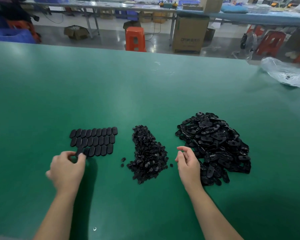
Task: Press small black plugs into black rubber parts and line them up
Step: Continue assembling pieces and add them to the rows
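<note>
Rubber parts, the finished ones, lie in three neat rows (pixel 93 141) on the green tabletop (pixel 145 87), left of centre, each oval touching its neighbours and every row slanted the same way. The left hand (pixel 66 168) is at the near-left corner of that block, its fingers (pixel 80 157) pinching one more rubber part (pixel 79 151) right at the open end of the nearest row. From where I stand this looks like the lining-up step: the piece is being set down beside the last one in the bottom row.

To do it well, I would say the part wants to go down flat, tilted to match the slant of its neighbours, and slid sideways until its long edge just meets the next piece, without shoving the row out of line. A light pinch near the end should be enough; pressing hard could nudge the pieces already placed.

The right hand (pixel 187 161) hovers between the heap of small black plugs (pixel 148 156) in the middle and the big pile of unfilled rubber parts (pixel 215 146) on the right. Its fingers are loosely curled and hold nothing that I can make out. It sits well placed to pick up the next piece from either pile. A few stray plugs (pixel 123 161) lie just left of their heap, close to the working area, and are worth keeping clear of the rows.

At the far right edge a crumpled clear plastic bag (pixel 287 73) rests on the tabletop, well apart from everything else.
</note>
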`<control>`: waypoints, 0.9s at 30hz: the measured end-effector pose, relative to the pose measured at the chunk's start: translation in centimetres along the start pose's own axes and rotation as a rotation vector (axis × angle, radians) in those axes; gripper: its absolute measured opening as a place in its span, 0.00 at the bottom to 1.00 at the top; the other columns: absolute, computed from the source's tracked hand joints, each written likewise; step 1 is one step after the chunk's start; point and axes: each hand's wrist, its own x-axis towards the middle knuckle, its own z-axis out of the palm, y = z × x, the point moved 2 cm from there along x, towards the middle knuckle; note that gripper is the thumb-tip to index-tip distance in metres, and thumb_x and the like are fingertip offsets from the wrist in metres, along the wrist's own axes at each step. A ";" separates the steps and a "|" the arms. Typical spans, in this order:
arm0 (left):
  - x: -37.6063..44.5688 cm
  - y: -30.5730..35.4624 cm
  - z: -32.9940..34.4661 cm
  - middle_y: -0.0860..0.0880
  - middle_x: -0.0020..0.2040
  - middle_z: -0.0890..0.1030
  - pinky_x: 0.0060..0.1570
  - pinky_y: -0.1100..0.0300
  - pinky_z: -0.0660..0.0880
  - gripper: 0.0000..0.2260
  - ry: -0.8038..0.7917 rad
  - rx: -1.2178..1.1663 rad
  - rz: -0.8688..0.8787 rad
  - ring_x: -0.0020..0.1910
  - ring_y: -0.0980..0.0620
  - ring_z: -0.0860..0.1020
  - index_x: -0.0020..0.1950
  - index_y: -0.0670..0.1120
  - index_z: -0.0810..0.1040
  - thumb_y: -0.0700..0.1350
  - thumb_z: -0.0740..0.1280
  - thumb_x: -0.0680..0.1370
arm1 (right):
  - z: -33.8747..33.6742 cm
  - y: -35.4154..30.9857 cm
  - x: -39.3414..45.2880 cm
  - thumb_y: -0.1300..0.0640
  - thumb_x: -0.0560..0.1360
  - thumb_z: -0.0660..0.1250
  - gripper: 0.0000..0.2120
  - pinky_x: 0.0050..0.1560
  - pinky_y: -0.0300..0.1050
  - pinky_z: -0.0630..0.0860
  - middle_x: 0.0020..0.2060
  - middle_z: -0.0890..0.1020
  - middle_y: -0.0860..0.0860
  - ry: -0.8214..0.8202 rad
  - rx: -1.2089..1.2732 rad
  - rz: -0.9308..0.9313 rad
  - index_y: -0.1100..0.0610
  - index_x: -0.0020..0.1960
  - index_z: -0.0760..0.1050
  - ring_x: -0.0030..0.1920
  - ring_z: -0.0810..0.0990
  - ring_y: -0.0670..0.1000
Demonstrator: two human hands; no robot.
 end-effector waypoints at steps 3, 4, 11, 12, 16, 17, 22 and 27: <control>1.0 -1.8 -0.4 0.44 0.48 0.77 0.58 0.45 0.66 0.09 -0.036 0.045 -0.037 0.51 0.41 0.76 0.51 0.48 0.81 0.52 0.69 0.76 | 0.0 0.0 0.0 0.57 0.83 0.61 0.08 0.26 0.37 0.66 0.35 0.80 0.48 0.001 -0.014 0.005 0.45 0.53 0.76 0.26 0.68 0.43; 1.1 -1.8 -0.3 0.45 0.47 0.76 0.58 0.45 0.66 0.08 -0.057 0.059 -0.033 0.50 0.41 0.76 0.50 0.48 0.81 0.52 0.69 0.76 | 0.0 0.0 -0.1 0.57 0.83 0.61 0.08 0.26 0.37 0.66 0.35 0.80 0.48 0.002 -0.020 0.006 0.45 0.53 0.76 0.26 0.68 0.43; 1.3 -1.3 0.4 0.45 0.46 0.77 0.53 0.46 0.71 0.08 -0.086 -0.026 0.072 0.46 0.41 0.75 0.48 0.47 0.78 0.52 0.66 0.80 | 0.1 -0.1 -0.1 0.56 0.83 0.61 0.08 0.28 0.43 0.67 0.35 0.80 0.47 0.009 -0.031 0.017 0.45 0.53 0.76 0.28 0.69 0.46; 1.1 -1.3 0.4 0.46 0.44 0.77 0.49 0.47 0.73 0.09 -0.079 -0.029 0.105 0.44 0.42 0.74 0.46 0.47 0.78 0.51 0.65 0.80 | 0.1 -0.1 -0.1 0.56 0.83 0.61 0.08 0.28 0.43 0.67 0.35 0.81 0.46 0.010 -0.032 0.016 0.45 0.53 0.76 0.28 0.69 0.46; 0.3 -1.6 0.1 0.44 0.43 0.77 0.44 0.49 0.74 0.12 -0.037 0.073 0.222 0.44 0.41 0.73 0.40 0.42 0.80 0.47 0.66 0.80 | 0.1 0.0 -0.1 0.56 0.83 0.61 0.08 0.28 0.44 0.67 0.35 0.81 0.45 0.012 -0.043 0.015 0.45 0.52 0.76 0.28 0.70 0.46; 0.2 -1.6 0.0 0.43 0.44 0.78 0.45 0.48 0.74 0.11 -0.025 0.101 0.243 0.45 0.40 0.74 0.41 0.41 0.82 0.47 0.67 0.79 | 0.1 0.1 -0.1 0.56 0.83 0.61 0.08 0.29 0.44 0.67 0.35 0.81 0.46 0.011 -0.044 0.014 0.45 0.52 0.76 0.28 0.70 0.46; 0.1 -1.2 0.0 0.41 0.46 0.83 0.46 0.46 0.74 0.07 0.018 0.119 0.314 0.47 0.38 0.74 0.45 0.39 0.83 0.42 0.69 0.77 | 0.2 0.1 -0.1 0.57 0.83 0.62 0.08 0.29 0.46 0.68 0.35 0.81 0.47 0.014 -0.060 0.010 0.45 0.51 0.77 0.27 0.70 0.46; 0.5 -0.8 0.1 0.40 0.40 0.83 0.43 0.46 0.72 0.06 0.032 0.099 0.323 0.45 0.38 0.74 0.43 0.39 0.81 0.41 0.69 0.78 | 0.2 0.0 -0.1 0.57 0.83 0.62 0.09 0.30 0.46 0.68 0.35 0.81 0.48 0.019 -0.074 0.001 0.45 0.50 0.76 0.27 0.70 0.46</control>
